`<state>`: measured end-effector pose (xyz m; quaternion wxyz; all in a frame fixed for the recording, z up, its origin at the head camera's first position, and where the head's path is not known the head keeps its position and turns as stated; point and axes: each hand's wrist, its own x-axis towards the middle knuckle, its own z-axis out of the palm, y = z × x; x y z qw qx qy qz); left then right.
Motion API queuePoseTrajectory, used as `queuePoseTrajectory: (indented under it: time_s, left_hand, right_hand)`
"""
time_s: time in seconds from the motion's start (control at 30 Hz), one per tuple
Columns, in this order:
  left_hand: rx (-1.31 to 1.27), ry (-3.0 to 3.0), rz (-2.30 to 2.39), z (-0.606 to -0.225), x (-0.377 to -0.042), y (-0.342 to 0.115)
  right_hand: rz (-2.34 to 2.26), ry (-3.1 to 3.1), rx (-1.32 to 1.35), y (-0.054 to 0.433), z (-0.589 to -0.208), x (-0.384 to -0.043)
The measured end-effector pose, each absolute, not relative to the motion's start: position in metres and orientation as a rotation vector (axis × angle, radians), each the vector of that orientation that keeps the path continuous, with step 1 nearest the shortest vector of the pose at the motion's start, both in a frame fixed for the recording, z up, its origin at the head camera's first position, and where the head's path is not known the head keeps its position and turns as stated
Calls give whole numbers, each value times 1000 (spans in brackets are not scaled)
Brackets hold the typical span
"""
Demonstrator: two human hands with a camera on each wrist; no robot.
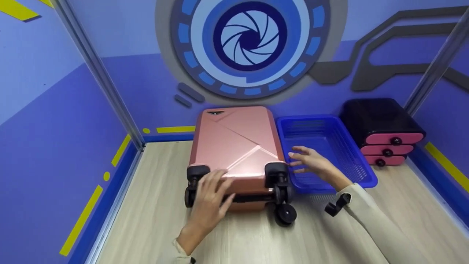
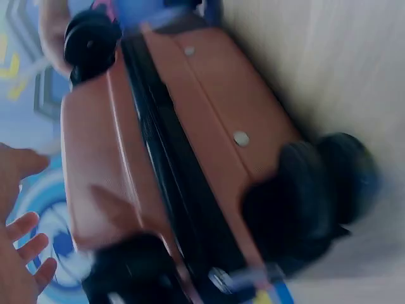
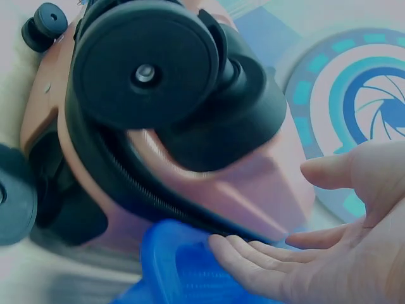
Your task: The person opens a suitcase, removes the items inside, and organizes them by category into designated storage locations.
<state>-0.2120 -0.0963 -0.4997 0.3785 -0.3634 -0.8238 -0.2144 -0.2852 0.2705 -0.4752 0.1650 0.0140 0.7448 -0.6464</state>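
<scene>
A pink hard-shell suitcase (image 1: 238, 139) lies flat with its wheeled end toward me. Black wheels (image 1: 285, 213) stick out at its near corners, and a dark zipper band (image 2: 168, 152) runs along its side in the left wrist view. My left hand (image 1: 210, 200) is over the suitcase's near end between the wheels, fingers spread and blurred, gripping nothing. Beside the right edge of the suitcase, my right hand (image 1: 311, 161) hovers over the blue basket (image 1: 357, 161) with fingers extended. In the right wrist view its fingertips (image 3: 231, 244) overlap the basket's rim.
The blue plastic basket stands right alongside the suitcase. Right of it sits a black box with pink drawers (image 1: 394, 139) and round black knobs. Blue and purple panels (image 1: 128, 80) enclose the wooden surface (image 1: 154, 205) at the back and both sides.
</scene>
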Motion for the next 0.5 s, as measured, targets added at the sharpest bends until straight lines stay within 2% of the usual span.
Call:
queuePoseTrajectory:
  time_s: [0.3, 0.5]
  left_hand:
    - [-1140, -2229, -69, -503, -234, -20]
    - [-1150, -2170, -24, -513, -242, 16]
  right_hand:
    - [-1846, 2227, 75, 299, -480, -271]
    - [-1778, 2328, 57, 304, -488, -262]
